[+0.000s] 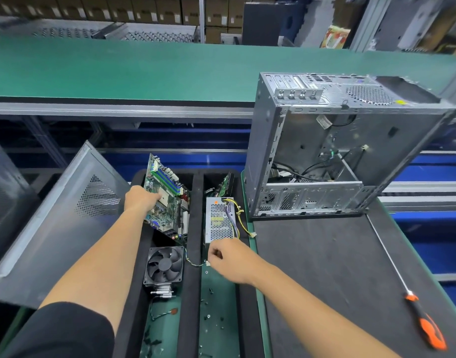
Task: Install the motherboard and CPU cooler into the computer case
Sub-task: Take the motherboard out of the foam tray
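Observation:
A green motherboard (170,200) stands tilted in the left slot of a black foam tray (194,244), and my left hand (140,198) grips its left edge. Just below it in the same slot lies the CPU cooler (165,264), a black fan on a metal heatsink. Its thin cable runs right to a small white plug held in the fingers of my right hand (230,259). The open grey computer case (322,151) stands on the black mat at the right, its side open toward me, loose cables inside.
A perforated power supply (219,220) with coloured wires sits in the tray's right slot. A loose case side panel (59,218) leans at the left. An orange-handled screwdriver (413,306) lies on the black mat (325,267) at the right. Several small screws lie on the green tray floor (216,316).

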Tool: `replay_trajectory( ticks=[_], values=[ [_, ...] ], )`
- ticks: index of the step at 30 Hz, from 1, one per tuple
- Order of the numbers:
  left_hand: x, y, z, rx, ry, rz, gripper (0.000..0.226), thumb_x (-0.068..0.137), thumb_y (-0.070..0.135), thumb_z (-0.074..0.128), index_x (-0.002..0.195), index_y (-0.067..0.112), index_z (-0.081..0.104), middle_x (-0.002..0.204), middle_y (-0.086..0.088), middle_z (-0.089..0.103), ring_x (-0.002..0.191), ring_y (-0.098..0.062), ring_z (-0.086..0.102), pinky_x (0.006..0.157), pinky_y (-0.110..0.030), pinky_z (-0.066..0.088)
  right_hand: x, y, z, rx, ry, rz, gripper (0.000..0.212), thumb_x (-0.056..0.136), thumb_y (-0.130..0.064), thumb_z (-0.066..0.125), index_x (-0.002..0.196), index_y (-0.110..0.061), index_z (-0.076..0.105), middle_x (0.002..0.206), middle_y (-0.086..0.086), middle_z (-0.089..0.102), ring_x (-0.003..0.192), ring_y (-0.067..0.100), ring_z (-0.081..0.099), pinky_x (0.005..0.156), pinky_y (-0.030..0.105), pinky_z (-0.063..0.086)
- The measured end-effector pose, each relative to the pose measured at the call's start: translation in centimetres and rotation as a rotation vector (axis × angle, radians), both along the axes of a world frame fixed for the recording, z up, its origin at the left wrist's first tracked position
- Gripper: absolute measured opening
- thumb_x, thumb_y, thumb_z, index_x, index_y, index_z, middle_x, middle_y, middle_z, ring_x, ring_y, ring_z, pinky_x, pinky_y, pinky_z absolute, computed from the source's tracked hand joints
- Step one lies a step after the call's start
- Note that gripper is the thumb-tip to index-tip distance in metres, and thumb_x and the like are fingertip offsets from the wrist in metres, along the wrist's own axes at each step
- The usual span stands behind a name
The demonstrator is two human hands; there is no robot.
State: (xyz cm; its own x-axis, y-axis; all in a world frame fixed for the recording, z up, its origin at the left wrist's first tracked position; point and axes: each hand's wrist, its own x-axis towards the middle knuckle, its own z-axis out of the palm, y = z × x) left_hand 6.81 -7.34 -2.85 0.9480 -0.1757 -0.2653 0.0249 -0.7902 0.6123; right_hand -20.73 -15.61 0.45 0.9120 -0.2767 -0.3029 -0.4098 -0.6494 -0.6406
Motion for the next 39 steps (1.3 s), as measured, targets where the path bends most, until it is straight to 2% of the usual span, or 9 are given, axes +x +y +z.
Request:
replay_trajectory(
  ticks=[4, 9, 16, 24, 28, 32, 34, 36, 39],
  values=[
    [0.0, 0.0, 0.0, 0.034, -0.049, -0.015, 0.035, 0.081, 0.020, 0.072, 0.095, -0.008, 0.057, 0.096, -0.024, 0.063, 0.079, -0.034, 0.060, 0.059, -0.035, 0.043, -0.3, -0.2, 0.2, -0.008, -0.009, -0.013, 0.021, 0.091, -0.010, 0.042, 0.087, -0.005, 0.062, 0.079, 0.009, 0.065, 0.064, 0.021, 0.051, 0.065, 0.037, 0.050],
    [0.0, 0.4, -0.1, 0.020, -0.082, 0.019, 0.019, 0.076, 0.010, 0.068, 0.073, -0.003, 0.055, 0.083, -0.020, 0.061, 0.067, -0.030, 0.055, 0.055, -0.033, 0.044, -1.1, -0.5, 0.3, 0.000, -0.004, -0.027, 0.020, 0.093, -0.011, 0.044, 0.089, -0.006, 0.063, 0.079, 0.002, 0.062, 0.065, 0.018, 0.051, 0.065, 0.033, 0.048],
    [0.5, 1.4, 2.8, -0.061, -0.177, 0.013, 0.031, 0.071, 0.011, 0.068, 0.055, 0.007, 0.042, 0.054, -0.008, 0.047, 0.047, -0.022, 0.043, 0.045, -0.026, 0.036, -1.2, -0.9, 1.2, 0.000, -0.025, -0.036, 0.021, 0.093, -0.012, 0.044, 0.089, -0.007, 0.063, 0.085, 0.008, 0.067, 0.070, 0.019, 0.053, 0.069, 0.036, 0.051],
    [0.0, 5.3, 8.8, -0.114, -0.309, -0.032, 0.044, 0.071, 0.015, 0.072, 0.050, 0.013, 0.033, 0.045, -0.002, 0.035, 0.040, -0.017, 0.032, 0.041, -0.022, 0.027, -0.6, 0.6, 2.0, 0.047, -0.046, 0.004, 0.019, 0.094, -0.015, 0.044, 0.087, -0.012, 0.062, 0.071, -0.002, 0.058, 0.058, 0.014, 0.047, 0.057, 0.028, 0.042],
    [-1.9, 8.0, 12.0, -0.193, -0.302, -0.121, 0.043, 0.069, 0.016, 0.077, 0.049, 0.018, 0.039, 0.043, 0.003, 0.038, 0.037, -0.014, 0.029, 0.041, -0.021, 0.023, -0.2, -1.1, 4.6, 0.024, -0.140, -0.059, 0.020, 0.093, -0.015, 0.047, 0.085, -0.003, 0.061, 0.083, 0.014, 0.063, 0.063, 0.017, 0.045, 0.059, 0.029, 0.038],
    [-4.5, 10.7, 14.7, -0.201, -0.226, -0.299, 0.035, 0.067, 0.021, 0.082, 0.057, 0.021, 0.048, 0.054, 0.006, 0.042, 0.041, -0.012, 0.033, 0.043, -0.023, 0.028, 0.1, -3.1, 7.4, 0.000, -0.265, -0.097, 0.016, 0.094, -0.017, 0.050, 0.090, -0.007, 0.062, 0.085, 0.008, 0.064, 0.061, 0.014, 0.047, 0.054, 0.025, 0.037],
    [-5.8, 11.8, 15.6, -0.160, -0.213, -0.407, 0.028, 0.067, 0.027, 0.083, 0.059, 0.016, 0.058, 0.060, 0.002, 0.044, 0.056, -0.013, 0.037, 0.054, -0.027, 0.031, 0.1, -3.7, 8.3, 0.018, -0.304, -0.083, 0.008, 0.095, -0.019, 0.053, 0.098, -0.014, 0.058, 0.095, 0.003, 0.060, 0.070, 0.012, 0.051, 0.059, 0.025, 0.039],
    [-7.3, 12.5, 16.0, -0.140, -0.194, -0.487, 0.025, 0.070, 0.029, 0.082, 0.066, 0.012, 0.064, 0.063, 0.004, 0.039, 0.058, -0.012, 0.036, 0.059, -0.028, 0.029, 0.0, -4.0, 8.8, 0.017, -0.347, -0.078, 0.017, 0.094, -0.020, 0.055, 0.111, -0.016, 0.053, 0.108, 0.001, 0.051, 0.086, 0.012, 0.050, 0.073, 0.026, 0.039],
    [-9.9, 12.8, 16.4, -0.124, -0.141, -0.643, 0.023, 0.074, 0.033, 0.078, 0.056, 0.036, 0.064, 0.051, 0.012, 0.026, 0.048, -0.008, 0.025, 0.048, -0.019, 0.024, -0.9, -4.5, 9.1, 0.071, -0.406, -0.128, 0.041, 0.094, -0.030, 0.059, 0.129, -0.016, 0.043, 0.121, -0.003, 0.040, 0.108, 0.012, 0.044, 0.088, 0.028, 0.035]
  ],
)
